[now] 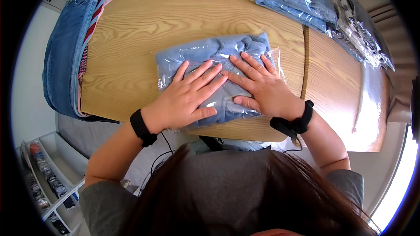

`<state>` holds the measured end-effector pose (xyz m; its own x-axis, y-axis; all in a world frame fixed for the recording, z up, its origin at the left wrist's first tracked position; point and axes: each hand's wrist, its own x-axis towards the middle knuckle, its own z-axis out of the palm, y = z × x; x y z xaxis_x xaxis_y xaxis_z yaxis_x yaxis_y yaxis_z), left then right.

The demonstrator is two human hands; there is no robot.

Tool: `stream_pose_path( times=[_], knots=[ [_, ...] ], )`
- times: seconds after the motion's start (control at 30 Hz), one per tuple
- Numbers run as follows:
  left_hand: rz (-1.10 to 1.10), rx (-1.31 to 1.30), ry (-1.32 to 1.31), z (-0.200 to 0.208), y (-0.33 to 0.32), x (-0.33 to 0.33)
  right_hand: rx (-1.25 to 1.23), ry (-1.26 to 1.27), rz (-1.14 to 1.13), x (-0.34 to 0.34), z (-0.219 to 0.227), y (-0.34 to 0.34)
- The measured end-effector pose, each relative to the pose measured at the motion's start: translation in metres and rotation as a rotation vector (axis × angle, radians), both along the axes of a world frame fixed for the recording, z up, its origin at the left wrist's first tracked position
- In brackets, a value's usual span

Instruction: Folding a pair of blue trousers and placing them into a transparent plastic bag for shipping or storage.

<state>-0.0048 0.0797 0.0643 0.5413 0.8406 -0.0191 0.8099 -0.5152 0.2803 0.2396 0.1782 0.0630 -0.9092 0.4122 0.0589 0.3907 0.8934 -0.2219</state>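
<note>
A folded light-blue garment in a clear plastic bag point(192, 52) lies flat on the wooden table near its front edge. My left hand point(186, 94) rests palm down on the left part of the bag, fingers spread. Beside it, my right hand point(262, 87) presses flat on the right part, its fingers spread too. The fingertips of both hands nearly meet at the middle of the bag. Loose clear film point(276, 63) sticks out at the bag's right side. Parts of the garment under my palms are hidden.
Bagged blue garments point(293, 0) are stacked at the far right. Next to them lie more clear plastic packages point(354, 26) and flat clear bags point(368, 100). Folded denim and other clothes point(70, 52) stand at the table's left edge. A white divided bin point(54, 166) sits below left.
</note>
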Motion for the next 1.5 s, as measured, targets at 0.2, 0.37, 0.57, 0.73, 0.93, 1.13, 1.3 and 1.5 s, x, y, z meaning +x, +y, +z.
stream_pose_path(
  times=[0.2,0.37,0.57,0.73,0.93,1.13,1.3,1.5],
  knots=[
    [0.014,0.074,0.014,-0.004,-0.003,0.001,0.045,-0.005,0.026,0.003,0.002,0.002],
    [0.028,0.085,-0.035,-0.004,-0.009,-0.005,-0.040,0.308,-0.262,0.032,0.026,0.000],
    [0.287,0.440,-0.182,0.012,-0.045,-0.015,-0.811,0.857,-0.764,0.074,0.003,-0.040],
    [1.008,0.310,-0.969,-0.043,-0.107,-0.017,-1.007,1.076,-0.851,0.073,-0.033,-0.053],
    [0.884,0.022,-1.320,-0.044,-0.113,0.011,-0.650,1.068,-0.923,0.060,-0.040,-0.052],
    [0.950,0.071,-1.309,-0.045,-0.104,0.016,-0.604,1.065,-0.924,0.055,-0.038,-0.052],
    [1.027,-0.030,-1.473,-0.036,-0.110,0.019,-0.500,0.975,-1.007,0.056,-0.032,-0.072],
    [1.146,-0.268,-1.661,-0.037,-0.114,-0.002,-0.642,0.972,-1.053,0.063,-0.040,-0.080]
  ],
)
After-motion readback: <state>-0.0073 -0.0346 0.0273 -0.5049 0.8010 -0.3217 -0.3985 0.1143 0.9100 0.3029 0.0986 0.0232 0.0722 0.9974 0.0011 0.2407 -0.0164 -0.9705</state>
